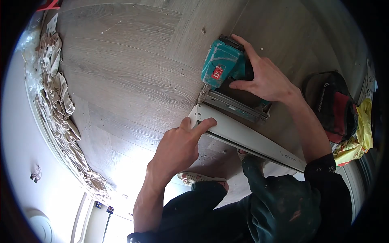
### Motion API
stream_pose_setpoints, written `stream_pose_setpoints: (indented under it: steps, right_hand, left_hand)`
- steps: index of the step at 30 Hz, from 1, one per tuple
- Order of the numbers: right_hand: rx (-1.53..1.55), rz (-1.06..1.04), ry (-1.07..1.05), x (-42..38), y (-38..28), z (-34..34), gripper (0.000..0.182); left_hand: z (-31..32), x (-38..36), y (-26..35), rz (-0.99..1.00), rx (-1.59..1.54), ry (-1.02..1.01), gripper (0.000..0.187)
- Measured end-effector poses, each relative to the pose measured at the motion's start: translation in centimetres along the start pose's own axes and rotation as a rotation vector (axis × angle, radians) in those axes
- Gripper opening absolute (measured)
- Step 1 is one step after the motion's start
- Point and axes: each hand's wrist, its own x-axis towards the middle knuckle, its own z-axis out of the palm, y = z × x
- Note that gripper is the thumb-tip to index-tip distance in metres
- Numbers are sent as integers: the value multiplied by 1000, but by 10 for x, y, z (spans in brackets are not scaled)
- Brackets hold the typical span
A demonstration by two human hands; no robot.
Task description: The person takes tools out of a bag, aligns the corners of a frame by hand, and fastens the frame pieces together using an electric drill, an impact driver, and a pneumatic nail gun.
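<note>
We have a broad stretch of floor (133,52) for a hand to pass over, from the crumpled beige sheeting (54,95) across to the nail gun (221,62). Between our left hand (177,146) and right hand (269,79), that nail gun and the long white board (243,131) obstruct us. Our legs (283,198) block the near side; past our right forearm sit the black-and-red bag (339,109) and yellow bag (362,129).

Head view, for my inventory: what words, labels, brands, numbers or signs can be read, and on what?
"DC", on the red label of the teal nail gun; third character unclear.
Too small or blurred: markings on the magazine, white trim board, black-and-red bag and right cuff.
</note>
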Motion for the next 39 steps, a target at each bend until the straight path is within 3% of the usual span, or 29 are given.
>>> stream_pose_setpoints:
  steps: [18,25,39]
  right_hand:
    - [17,3,-54,3,-1,-4,104]
    - [55,-185,27,7,15,-1,101]
    - [111,-29,-64,3,2,-6,101]
  left_hand:
    - [-2,0,1,3,3,8,61]
    - [0,0,-1,-14,5,-13,62]
    - [-1,1,-1,-14,1,-29,63]
